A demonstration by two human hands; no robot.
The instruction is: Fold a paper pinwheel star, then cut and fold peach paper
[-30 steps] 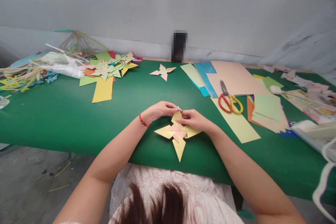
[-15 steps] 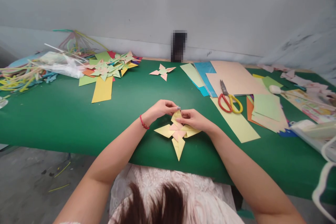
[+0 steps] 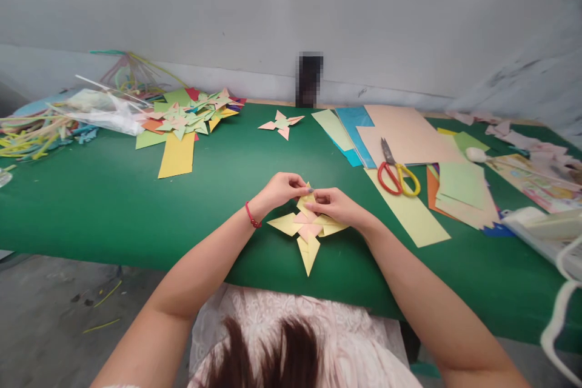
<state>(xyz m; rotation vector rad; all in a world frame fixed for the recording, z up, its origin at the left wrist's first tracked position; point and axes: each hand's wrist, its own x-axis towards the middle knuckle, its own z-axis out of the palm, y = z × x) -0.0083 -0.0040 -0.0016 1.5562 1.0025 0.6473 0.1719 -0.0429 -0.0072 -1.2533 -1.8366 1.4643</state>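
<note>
A folded paper star (image 3: 308, 229) with pale yellow points and a pink middle is in front of me, over the green table. Its far point is pinched between the fingertips of my left hand (image 3: 287, 186), which comes from the left side. From the other side my right hand (image 3: 335, 204) is closed on the base of that same point, its thumb lying on the paper. Part of the far point is hidden by my fingers. The star's left, right and near points stick out uncovered.
Red-and-yellow-handled scissors (image 3: 394, 173) lie on paper sheets at right. A smaller pink-and-green star (image 3: 281, 125) lies farther back. A heap of folded stars (image 3: 195, 114) is at left, beside bundled coloured strips (image 3: 34, 133). A white cable (image 3: 557, 330) hangs at the right edge.
The left fingertips have slid slightly down the star's far point, so its tip now shows above them. The right hand has hardly moved.
</note>
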